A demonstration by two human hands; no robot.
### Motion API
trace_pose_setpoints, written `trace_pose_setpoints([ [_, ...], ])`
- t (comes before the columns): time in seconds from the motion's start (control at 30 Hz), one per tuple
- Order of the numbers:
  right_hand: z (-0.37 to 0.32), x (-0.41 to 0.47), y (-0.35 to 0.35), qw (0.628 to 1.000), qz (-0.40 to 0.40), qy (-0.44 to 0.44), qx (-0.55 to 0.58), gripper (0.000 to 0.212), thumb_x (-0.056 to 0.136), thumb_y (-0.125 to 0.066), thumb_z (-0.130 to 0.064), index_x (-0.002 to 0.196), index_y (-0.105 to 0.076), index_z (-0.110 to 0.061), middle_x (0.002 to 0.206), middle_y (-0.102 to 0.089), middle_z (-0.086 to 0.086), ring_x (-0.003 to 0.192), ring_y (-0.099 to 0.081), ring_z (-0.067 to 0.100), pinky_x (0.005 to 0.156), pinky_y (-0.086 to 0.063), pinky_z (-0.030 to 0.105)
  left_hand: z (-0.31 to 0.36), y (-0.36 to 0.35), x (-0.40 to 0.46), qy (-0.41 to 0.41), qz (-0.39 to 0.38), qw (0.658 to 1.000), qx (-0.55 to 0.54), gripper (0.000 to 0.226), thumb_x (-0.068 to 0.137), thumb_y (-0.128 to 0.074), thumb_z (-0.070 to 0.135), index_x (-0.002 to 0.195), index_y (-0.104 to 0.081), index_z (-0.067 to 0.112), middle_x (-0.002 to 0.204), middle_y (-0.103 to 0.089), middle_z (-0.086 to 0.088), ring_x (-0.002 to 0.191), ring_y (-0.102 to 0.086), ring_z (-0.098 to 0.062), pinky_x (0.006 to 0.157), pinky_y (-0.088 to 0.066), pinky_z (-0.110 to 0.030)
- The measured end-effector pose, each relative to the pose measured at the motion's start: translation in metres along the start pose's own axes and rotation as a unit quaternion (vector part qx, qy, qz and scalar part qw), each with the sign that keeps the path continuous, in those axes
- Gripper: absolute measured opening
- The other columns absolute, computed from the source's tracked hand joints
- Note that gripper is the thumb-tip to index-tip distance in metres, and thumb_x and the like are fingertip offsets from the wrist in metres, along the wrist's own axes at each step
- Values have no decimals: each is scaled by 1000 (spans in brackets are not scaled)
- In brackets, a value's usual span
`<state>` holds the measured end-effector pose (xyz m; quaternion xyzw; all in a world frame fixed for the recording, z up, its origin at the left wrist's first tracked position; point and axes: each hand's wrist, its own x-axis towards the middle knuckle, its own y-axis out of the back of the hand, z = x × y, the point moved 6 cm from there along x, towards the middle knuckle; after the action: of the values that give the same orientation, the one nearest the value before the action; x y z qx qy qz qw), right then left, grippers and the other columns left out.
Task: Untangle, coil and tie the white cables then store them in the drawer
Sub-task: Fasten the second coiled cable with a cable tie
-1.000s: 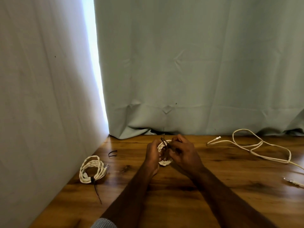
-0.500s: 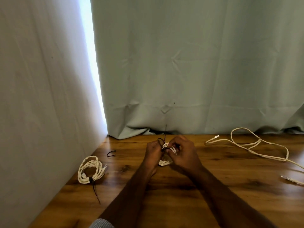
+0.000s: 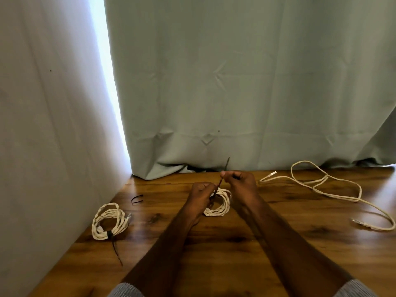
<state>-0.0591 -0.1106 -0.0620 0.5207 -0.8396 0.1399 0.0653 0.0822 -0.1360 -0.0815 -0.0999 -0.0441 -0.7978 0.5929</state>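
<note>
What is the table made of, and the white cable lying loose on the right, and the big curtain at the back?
The table looks like wood or a wood-look top: brown grain, dark knots, a glossy shine. The loose white cable seems plastic-coated, smooth and bendy, with a small plug at its end. The curtain looks like soft matte cloth, pale green, with creases and folds at the bottom.

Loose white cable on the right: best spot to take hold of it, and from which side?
Take the loose white cable at the plug end nearest the right hand, coming from above. That end lies free on the table, clear of the crossed loops farther right, so pulling from there should drag the fewest tangles. Both hands are busy with the black tie.
</note>
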Motion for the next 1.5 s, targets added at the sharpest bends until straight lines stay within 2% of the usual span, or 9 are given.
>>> trace_pose_setpoints([
  [0.1, -7, 9, 23, 996, 75, 24, -31, 9, 89, -76, -17, 94, -79, -11, 84, -75, -1, 82, -69, 8, 74, -51, 22, 1, -4, -3, 0, -15, 1000, 5, 41, 95, -55, 11, 56, -68, 16, 54, -58, -1, 45, -48, -10, 47, -36, -22],
  [0.23, -4, 19, 41, 992, 107, 20, -67, 9, 90, -76, -20, 95, -80, -14, 90, -76, -1, 93, -70, 15, 87, -53, 31, 0, -6, -3, 8, -27, 1000, -2, 44, 96, -56, 12, 54, -67, 17, 51, -54, 1, 43, -43, -9, 49, -32, -26],
  [0.47, -3, 12, 28, 987, 70, 52, -136, 24, 78, -87, -29, 75, -69, -12, 71, -70, 2, 68, -65, 15, 67, -53, 31, -3, 6, 2, 42, 38, 997, -57, 42, 95, -53, 7, 55, -65, 13, 46, -47, 0, 36, -37, -8, 43, -27, -23],
  [0.63, -32, -16, 0, 966, -75, 184, -163, 22, 90, -76, -19, 69, -72, -22, 64, -69, -4, 63, -62, 7, 61, -47, 22, -8, 17, 7, 49, 95, 992, -61, 29, 92, -54, 6, 66, -66, 5, 56, -56, -7, 42, -44, -14, 42, -31, -21],
  [0.83, -28, -27, -17, 937, -148, 188, -255, 9, 81, -80, -13, 80, -75, -20, 74, -71, -4, 69, -66, 6, 63, -50, 21, -7, 18, 6, 38, 98, 994, -27, 20, 89, -54, 8, 73, -65, 2, 67, -46, -16, 45, -37, -18, 45, -28, -25],
  [1.03, -30, -25, -14, 989, -111, 56, -84, 12, 86, -78, -6, 78, -75, -15, 69, -71, -6, 59, -65, -1, 57, -48, 15, -4, 15, 5, 27, 74, 996, -45, 23, 93, -62, 14, 76, -68, 0, 56, -51, -7, 41, -39, -12, 43, -28, -22],
  [1.17, -27, -34, -16, 981, -179, -56, 43, 10, 88, -72, -1, 96, -73, 4, 73, -73, 6, 59, -68, 6, 52, -49, 14, 2, 5, -1, 10, 25, 998, -58, 23, 95, -61, 16, 84, -67, -3, 53, -50, -4, 42, -40, -11, 43, -29, -21],
  [1.27, -22, -29, -15, 978, -174, -87, 77, 7, 85, -75, 0, 78, -74, -3, 68, -72, 10, 57, -68, 15, 55, -53, 25, 6, 1, -3, 10, 12, 998, -61, 24, 96, -59, 14, 85, -67, -7, 51, -55, -1, 38, -44, -6, 41, -34, -19],
  [1.5, -18, -22, -5, 987, -77, -93, 108, 9, 80, -76, 5, 88, -73, 9, 71, -74, 16, 58, -70, 21, 55, -56, 26, 6, -12, -2, -11, 36, 999, -39, 7, 97, -56, 16, 94, -61, 12, 80, -65, -7, 64, -59, -13, 49, -41, -24],
])
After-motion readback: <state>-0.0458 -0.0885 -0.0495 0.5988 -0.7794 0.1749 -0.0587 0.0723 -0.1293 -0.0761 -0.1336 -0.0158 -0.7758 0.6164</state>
